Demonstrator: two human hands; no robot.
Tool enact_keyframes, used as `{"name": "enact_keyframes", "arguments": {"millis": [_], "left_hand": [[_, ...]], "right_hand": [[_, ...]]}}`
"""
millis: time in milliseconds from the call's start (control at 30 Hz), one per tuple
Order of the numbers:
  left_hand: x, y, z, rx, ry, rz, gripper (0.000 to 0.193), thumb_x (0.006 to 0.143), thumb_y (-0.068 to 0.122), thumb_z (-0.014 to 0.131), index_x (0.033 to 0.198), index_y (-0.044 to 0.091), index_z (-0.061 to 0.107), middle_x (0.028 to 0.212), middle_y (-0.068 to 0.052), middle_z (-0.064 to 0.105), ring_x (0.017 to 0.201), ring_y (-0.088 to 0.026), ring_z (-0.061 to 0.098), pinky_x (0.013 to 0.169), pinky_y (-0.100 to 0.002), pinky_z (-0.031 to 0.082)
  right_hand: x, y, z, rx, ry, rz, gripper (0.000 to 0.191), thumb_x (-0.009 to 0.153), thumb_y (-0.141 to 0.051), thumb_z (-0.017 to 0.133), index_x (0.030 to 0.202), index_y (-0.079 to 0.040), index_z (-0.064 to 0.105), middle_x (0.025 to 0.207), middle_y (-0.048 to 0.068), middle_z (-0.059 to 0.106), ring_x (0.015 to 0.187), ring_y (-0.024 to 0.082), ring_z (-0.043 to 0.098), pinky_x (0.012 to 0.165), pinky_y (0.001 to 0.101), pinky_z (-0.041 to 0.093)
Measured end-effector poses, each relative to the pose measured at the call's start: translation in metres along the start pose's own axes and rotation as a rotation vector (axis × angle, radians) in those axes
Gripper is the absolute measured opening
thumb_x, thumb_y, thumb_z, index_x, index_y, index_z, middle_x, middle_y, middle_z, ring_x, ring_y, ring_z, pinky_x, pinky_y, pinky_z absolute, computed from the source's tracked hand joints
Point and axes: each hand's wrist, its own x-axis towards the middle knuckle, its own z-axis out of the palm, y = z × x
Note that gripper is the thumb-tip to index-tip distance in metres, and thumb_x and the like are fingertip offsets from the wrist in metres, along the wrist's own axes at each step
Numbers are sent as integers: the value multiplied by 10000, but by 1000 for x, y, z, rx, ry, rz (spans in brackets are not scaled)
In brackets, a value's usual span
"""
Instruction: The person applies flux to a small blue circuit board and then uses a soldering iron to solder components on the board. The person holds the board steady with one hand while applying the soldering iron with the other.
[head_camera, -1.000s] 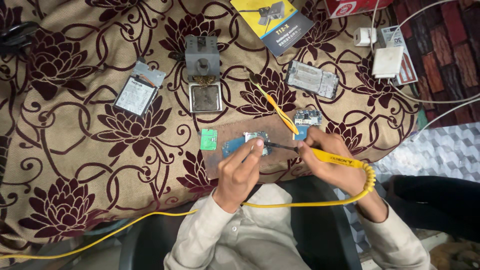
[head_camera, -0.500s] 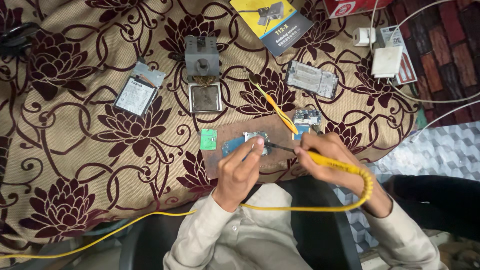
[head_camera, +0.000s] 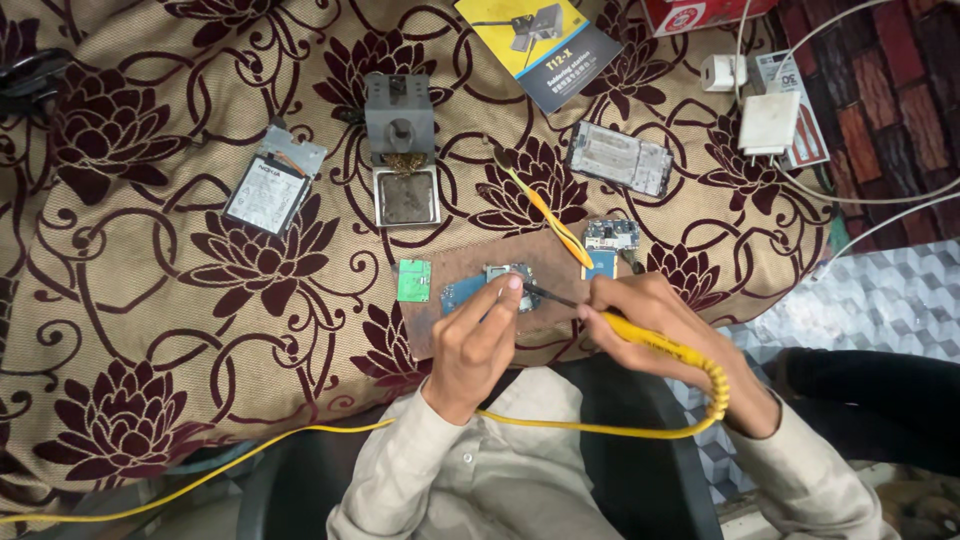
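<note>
Showing a soldering job in mid-course, the head view looked down on a worktop covered with a beige cloth (head_camera: 180, 400) patterned in dark red flowers. The right hand (head_camera: 650, 325) was clenched around the yellow handle of a soldering iron (head_camera: 640, 335), its dark tip laid on a small blue circuit board (head_camera: 470, 292) that rested on a brown work mat (head_camera: 540, 265). The left hand (head_camera: 480, 345) pressed a fingertip onto the board just beside the tip; whether its grip enclosed any small part could not be told. The iron's yellow cable (head_camera: 300, 445) looped under the forearms and ran off toward the lower left. A small green board (head_camera: 413, 280) lay at the mat's left edge, apart from the blue one, and a second small board with metal shields (head_camera: 610, 237) lay at the mat's upper right, near yellow-handled tweezers (head_camera: 545, 212) lying untouched. Farther up stood a grey iron stand with a cleaning tray (head_camera: 402, 150), a phone back holding a battery (head_camera: 270, 185), a bare phone frame (head_camera: 620, 158), a yellow-and-black product box (head_camera: 550, 45) and a white charger (head_camera: 768, 120). Judging from this layout, the phone was already stripped down and one joint on the blue board was being worked; reassembly of the loose parts remained undone.
</note>
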Motion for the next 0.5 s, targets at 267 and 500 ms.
{"name": "enact_keyframes", "arguments": {"millis": [267,500], "left_hand": [[0,0,0,-11,-4,-1,506,853,-131,688,1335,3,613,1184,-210,712,1040,-375,745,860,-397,627],[1,1,3,1,30,7,514,883,-132,708,1360,25,603,1158,-196,720,1003,-361,752,829,-384,630]], "right_hand": [[-11,3,11,16,88,11,205,910,-118,672,777,-31,542,531,98,514,438,260,543,446,373,400],[-15,-3,27,82,248,292,257,923,-158,656,743,-32,523,481,85,477,388,201,498,427,352,393]]}}
